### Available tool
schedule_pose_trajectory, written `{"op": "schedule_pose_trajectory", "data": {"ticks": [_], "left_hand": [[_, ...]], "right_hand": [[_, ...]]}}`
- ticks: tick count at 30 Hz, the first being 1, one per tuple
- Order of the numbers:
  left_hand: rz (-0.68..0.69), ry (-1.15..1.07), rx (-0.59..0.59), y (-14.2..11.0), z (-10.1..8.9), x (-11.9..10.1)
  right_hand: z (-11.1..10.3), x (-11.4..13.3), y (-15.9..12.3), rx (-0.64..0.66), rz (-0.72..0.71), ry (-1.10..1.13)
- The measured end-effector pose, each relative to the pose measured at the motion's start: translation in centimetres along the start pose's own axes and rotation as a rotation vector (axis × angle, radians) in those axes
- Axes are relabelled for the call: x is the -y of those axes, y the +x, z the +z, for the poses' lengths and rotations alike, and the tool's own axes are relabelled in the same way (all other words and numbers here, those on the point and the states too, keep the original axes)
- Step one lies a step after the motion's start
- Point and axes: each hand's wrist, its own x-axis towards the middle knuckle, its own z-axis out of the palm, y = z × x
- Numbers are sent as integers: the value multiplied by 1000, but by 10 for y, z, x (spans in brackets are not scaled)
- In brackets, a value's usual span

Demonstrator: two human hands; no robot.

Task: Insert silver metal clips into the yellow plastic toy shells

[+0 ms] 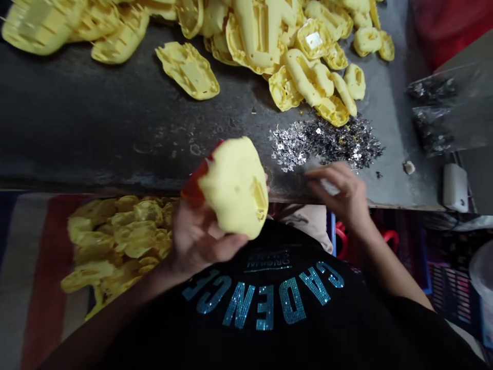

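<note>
My left hand is closed around a pale yellow plastic shell, tilted above the table's front edge. Its smooth outer face, with a recessed slot, points up toward me. A red, partly see-through piece shows behind the shell, on the same hand's side. My right hand is beside the near edge of a pile of small shiny metal pieces. Its thumb and forefinger come together in a pinch, slightly blurred; whatever lies between the tips is too small to make out.
Many yellow plastic shells are heaped along the back of the dark table, with one single shell nearer. More yellow parts lie below the front edge at left. Plastic bags of metal pieces and a white box stand at right.
</note>
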Motion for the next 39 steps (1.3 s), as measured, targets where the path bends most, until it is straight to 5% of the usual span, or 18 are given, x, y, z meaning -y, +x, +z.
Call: {"op": "schedule_pose_trajectory", "data": {"ticks": [2, 6, 15, 24, 30, 35, 39], "left_hand": [[122, 28, -31, 4, 14, 0], [77, 55, -47, 11, 37, 0], [-15, 29, -27, 10, 44, 14], [-129, 51, 13, 7, 47, 23], [-77, 71, 49, 8, 53, 23], [-87, 47, 92, 12, 44, 27], [-155, 6, 105, 12, 33, 33]], "right_hand": [[-19, -24, 9, -178, 11, -284], [-24, -55, 21, -189, -71, -622], [-12, -63, 1, -209, -64, -634], [-29, -82, -5, -194, -13, -552], [-49, -90, -20, -271, 14, -453], [-58, -88, -38, -437, 62, -473], [-51, -84, -43, -382, 52, -497]]}}
